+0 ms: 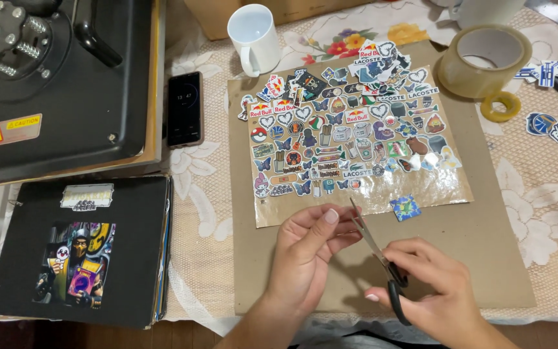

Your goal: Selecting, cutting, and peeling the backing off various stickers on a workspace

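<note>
My right hand [431, 284] grips black-handled scissors [377, 255], blades pointing up and left. My left hand [308, 249] pinches a small piece at its fingertips right at the blades; the piece is mostly hidden by the fingers. Both hands hover over a brown cardboard sheet [460, 239]. Beyond them lies a clear film [356, 139] covered with many small colourful stickers. One blue cut sticker [405, 207] lies loose just below the film's lower right edge.
A white mug [255, 39] stands at the back. A large tape roll [484, 59] and a small yellow ring [500, 106] sit back right, with loose stickers [553, 126]. A black phone [184, 108], a heat press [53, 77] and a black album [82, 249] lie left.
</note>
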